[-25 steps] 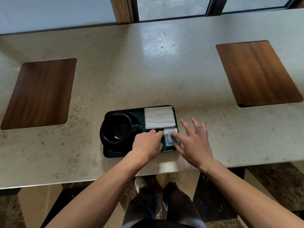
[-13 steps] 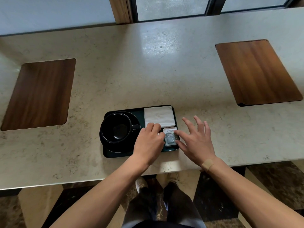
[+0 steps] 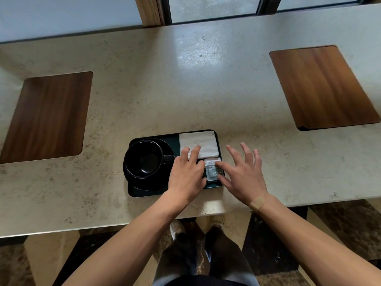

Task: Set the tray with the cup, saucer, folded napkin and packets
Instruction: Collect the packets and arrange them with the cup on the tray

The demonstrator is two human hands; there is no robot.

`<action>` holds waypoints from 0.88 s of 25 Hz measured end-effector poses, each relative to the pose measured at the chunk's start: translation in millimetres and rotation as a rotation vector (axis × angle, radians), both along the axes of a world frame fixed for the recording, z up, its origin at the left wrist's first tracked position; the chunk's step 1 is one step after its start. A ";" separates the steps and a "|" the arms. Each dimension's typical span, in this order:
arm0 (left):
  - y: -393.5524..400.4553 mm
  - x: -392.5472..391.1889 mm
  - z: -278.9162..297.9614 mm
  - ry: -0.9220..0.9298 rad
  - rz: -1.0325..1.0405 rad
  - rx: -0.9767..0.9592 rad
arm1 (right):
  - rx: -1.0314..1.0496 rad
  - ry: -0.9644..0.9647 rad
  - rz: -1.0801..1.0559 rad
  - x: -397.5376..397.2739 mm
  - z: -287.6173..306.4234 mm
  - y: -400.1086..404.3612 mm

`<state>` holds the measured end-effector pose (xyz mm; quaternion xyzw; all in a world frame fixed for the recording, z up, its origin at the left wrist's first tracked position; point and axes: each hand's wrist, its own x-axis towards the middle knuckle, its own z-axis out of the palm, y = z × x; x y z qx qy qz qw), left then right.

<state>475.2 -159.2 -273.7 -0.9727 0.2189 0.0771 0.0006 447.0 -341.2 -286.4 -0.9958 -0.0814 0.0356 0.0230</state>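
Both hands flat at packets (image 3: 213,170) – tray (image 3: 144,193) set

Soft window daylight; pale glare on the countertop (image 3: 198,56); wide-angle bending at edges

tray (image 3: 175,137): dark, rectangular, rounded corners, flat on the counter near its 6 o'clock edge
saucer (image 3: 171,149): black, round, at the tray's 9 o'clock end
cup (image 3: 144,159): black, empty, upright on the saucer, handle toward 3 o'clock
napkin (image 3: 204,139): white, folded, at the tray's 1 o'clock corner
packets (image 3: 212,172): small, printed, at the 5 o'clock corner, touching the napkin's near edge
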 end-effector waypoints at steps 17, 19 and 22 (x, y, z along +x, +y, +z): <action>-0.7 0.3 -2.6 0.058 0.054 -0.049 | 0.052 0.054 -0.053 1.5 1.6 5.5; -0.6 -1.9 -3.2 0.066 0.053 -0.049 | 0.069 0.059 -0.058 0.2 1.6 5.3; 0.9 -4.9 -3.4 0.058 0.043 -0.052 | 0.082 0.073 -0.067 -5.0 2.3 5.7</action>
